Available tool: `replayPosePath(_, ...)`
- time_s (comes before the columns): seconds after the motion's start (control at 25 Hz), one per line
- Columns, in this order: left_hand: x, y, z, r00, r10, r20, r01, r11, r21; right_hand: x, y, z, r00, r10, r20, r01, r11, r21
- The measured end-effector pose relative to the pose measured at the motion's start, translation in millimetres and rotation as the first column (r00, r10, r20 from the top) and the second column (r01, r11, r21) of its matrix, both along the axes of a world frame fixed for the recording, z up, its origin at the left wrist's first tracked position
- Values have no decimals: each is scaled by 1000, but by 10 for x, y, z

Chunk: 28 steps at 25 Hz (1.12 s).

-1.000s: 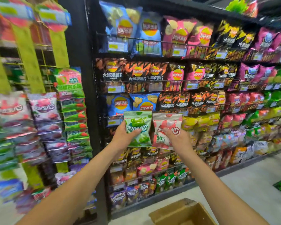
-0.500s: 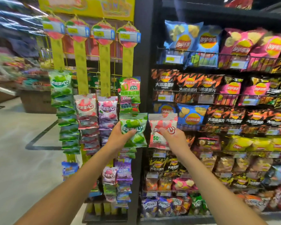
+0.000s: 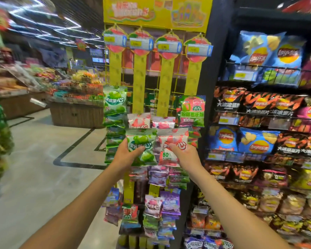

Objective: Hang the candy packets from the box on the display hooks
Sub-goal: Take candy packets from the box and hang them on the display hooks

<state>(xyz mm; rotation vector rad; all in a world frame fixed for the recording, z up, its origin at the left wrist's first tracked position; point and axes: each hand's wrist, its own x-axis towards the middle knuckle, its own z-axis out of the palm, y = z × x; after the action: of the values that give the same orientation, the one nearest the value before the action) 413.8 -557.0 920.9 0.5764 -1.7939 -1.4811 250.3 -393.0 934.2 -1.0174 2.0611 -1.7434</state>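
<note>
Holding one packet apiece, both hands are raised side by side before the yellow display rack (image 3: 138, 81).

- Left hand (image 3: 125, 156): fingers behind and thumb across the front of a green candy packet (image 3: 142, 140), gripping its lower left part. The packet is upright, printed face to the camera, with its top seam well above the hand.
- Right hand (image 3: 186, 157): thumb pressed on the front of a red candy packet (image 3: 169, 156), gripping its lower right part. The packet is upright, and its left edge meets the green packet's right edge.
- Position of both packets: in front of the rack's middle, covering part of the hung stock behind.
- Rack top edge: yellow header sign (image 3: 156, 13), with four round price tags (image 3: 141, 44) below it, each heading a yellow strip.
- Rack left edge: a column of hanging green packets (image 3: 115, 103).
- Rack middle: a red-and-white packet (image 3: 138, 121) just above the held green one, and a pink packet (image 3: 163, 124) just above the held red one.
- Rack right edge: a larger green-and-red packet (image 3: 192, 112).
- Rack lower part: purple and mixed packets (image 3: 170, 202).
- Hooks: too small to make out.
- Right of the rack: black shelves of crisp bags (image 3: 258, 141).
- Left of the rack: grey floor (image 3: 34, 159) and a blurred wicker-fronted stand (image 3: 75, 115).
</note>
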Motion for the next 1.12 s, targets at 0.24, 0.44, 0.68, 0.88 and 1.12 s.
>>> replayPosePath(0.24,344,-973,-28,999,23,-49,-22,1000,19,173,-1125,268,999,-33,1,33,999,22)
replayPosePath(0.44,469,-1416,39,1000,10,-19,-9,999,32,99,-1799,641,993,-115,-36,117,993,35)
replayPosePath(0.68,454,-1719,46,1000,1,2,-1,999,41,-141,-2226,934,988,-144,52,145,989,-6)
replayPosePath(0.88,403,-1849,-24,1000,-12,6,11,1000,23,-300,-2362,807,987,-145,74,143,989,27)
replayPosePath(1.12,344,-1893,-118,999,-35,3,35,999,24,-279,-2345,561,984,-171,59,165,982,95)
